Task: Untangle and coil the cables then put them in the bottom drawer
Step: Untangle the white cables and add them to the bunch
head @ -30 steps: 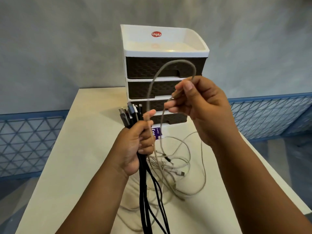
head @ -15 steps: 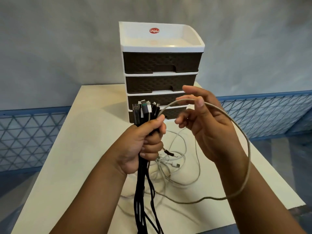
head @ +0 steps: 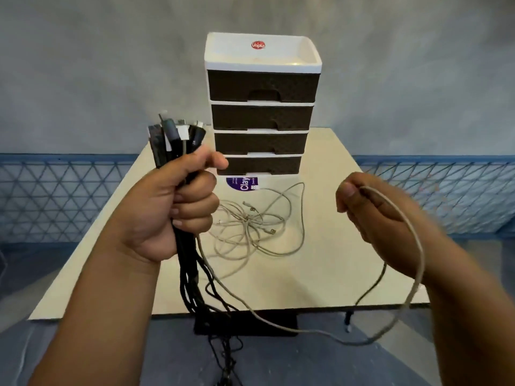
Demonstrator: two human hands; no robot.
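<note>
Untangling step: grey cable being pulled free of the bundle, nothing coiled yet.

Left hand (head: 172, 207), center-left, clenched a bundle of black cables (head: 178, 140), plugs up. Right hand (head: 373, 215), right of frame, pinched a grey cable (head: 415, 246) looping low toward the bundle. White cables (head: 256, 227) lay tangled on the tabletop (head: 348, 260), center. Drawer unit (head: 262, 107) behind; bottom drawer (head: 262, 164) looked closed, contents unseen. Next, probably: draw the grey cable clear, then coil.
</note>
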